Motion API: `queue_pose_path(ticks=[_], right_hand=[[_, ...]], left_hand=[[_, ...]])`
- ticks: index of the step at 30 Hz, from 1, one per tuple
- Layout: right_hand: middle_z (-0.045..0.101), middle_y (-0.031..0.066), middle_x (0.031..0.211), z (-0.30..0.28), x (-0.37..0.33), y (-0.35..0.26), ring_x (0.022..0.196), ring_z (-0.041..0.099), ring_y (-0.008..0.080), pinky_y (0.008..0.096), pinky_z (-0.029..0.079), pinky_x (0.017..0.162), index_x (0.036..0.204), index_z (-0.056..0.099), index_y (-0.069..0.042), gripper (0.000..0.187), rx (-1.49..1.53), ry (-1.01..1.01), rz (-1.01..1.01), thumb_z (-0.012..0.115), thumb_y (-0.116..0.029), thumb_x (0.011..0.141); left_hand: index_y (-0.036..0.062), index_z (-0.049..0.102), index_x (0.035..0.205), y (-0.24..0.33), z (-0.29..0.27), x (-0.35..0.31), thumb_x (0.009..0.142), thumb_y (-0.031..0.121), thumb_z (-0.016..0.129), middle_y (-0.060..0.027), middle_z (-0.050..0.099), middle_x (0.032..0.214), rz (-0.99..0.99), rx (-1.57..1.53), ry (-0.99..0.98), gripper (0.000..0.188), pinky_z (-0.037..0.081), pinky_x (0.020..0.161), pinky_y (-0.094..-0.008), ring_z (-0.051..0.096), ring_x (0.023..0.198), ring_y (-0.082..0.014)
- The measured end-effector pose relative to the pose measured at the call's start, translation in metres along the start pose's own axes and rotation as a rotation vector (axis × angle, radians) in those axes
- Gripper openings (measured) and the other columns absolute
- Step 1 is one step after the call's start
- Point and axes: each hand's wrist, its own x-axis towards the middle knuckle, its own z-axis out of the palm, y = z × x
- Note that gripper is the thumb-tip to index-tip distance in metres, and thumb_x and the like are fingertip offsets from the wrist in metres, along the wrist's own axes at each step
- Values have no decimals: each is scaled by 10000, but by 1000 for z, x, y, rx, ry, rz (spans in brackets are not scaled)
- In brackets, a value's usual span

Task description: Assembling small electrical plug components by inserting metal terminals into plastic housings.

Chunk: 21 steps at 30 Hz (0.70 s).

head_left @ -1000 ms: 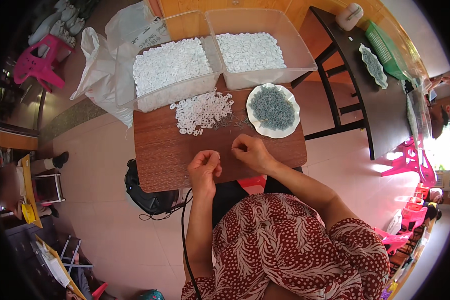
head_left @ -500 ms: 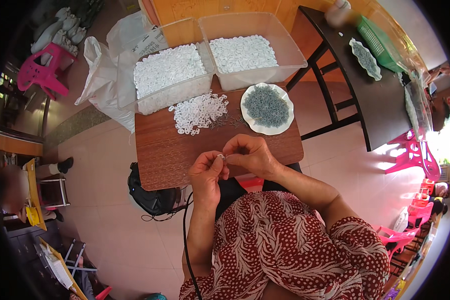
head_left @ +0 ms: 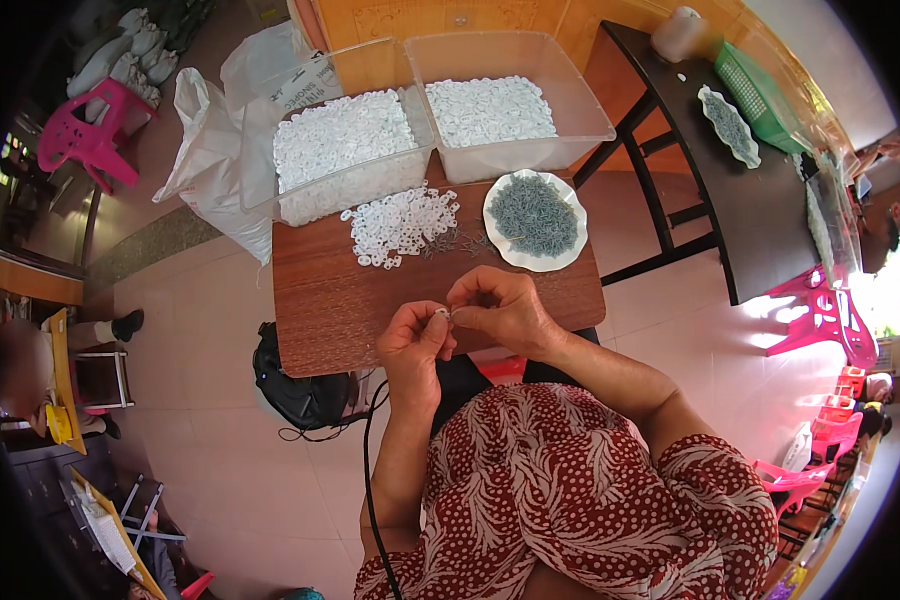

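Over the near part of the brown wooden table (head_left: pixel 320 320), my two hands meet fingertip to fingertip. Between thumb and forefinger, my left hand (head_left: pixel 412 338) pinches a small white plastic piece (head_left: pixel 442 313). My right hand (head_left: pixel 505 312) is closed in a pinch against it; whatever sits in those fingertips is too small to make out. Beyond them lies a loose pile of white plastic pieces (head_left: pixel 395 225), flat with holes. Small dark grey pins (head_left: pixel 455 242) are scattered beside it. To the right of these, a white scalloped plate (head_left: pixel 526 262) holds a heap of grey pins (head_left: pixel 535 215).
Two clear plastic bins (head_left: pixel 582 100) full of white pieces stand at the table's far edge. A white sack (head_left: pixel 205 160) leans at the left, a black bag (head_left: pixel 305 385) below. The dark table (head_left: pixel 740 210) at right carries another plate (head_left: pixel 728 125) and a green basket (head_left: pixel 755 95).
The view has shifted very slightly. My hands keep the same pinch at the same spot, and nothing on the table has visibly moved.
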Motion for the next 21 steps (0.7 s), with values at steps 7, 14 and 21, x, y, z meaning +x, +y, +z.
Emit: queue_pose_path(ticks=[7,14,21], right_hand=[[596,-7,829,3,-2,0,730,524,30,184,451,628,915,606,-19,144,-46,4,-33,659,5,783],[603,2,845,8,-2,1,751,527,38,189,439,637,914,610,-13,131,-168,37,-123,647,7,790],[609,24,883,13,-1,6,795,548,67,213,462,688,951,603,-4,141,-5,42,-122,608,30,814]], left_hand=[[31,582,868,-2,3,-4,861,82,612,16,551,711,69,154,39,59,368,485,-173,477,554,-49],[33,562,868,-3,4,-5,884,105,584,18,531,689,136,215,68,77,352,486,-166,450,548,-43],[36,562,859,0,5,-4,887,117,585,10,528,652,93,117,108,89,342,464,-168,450,526,-49]])
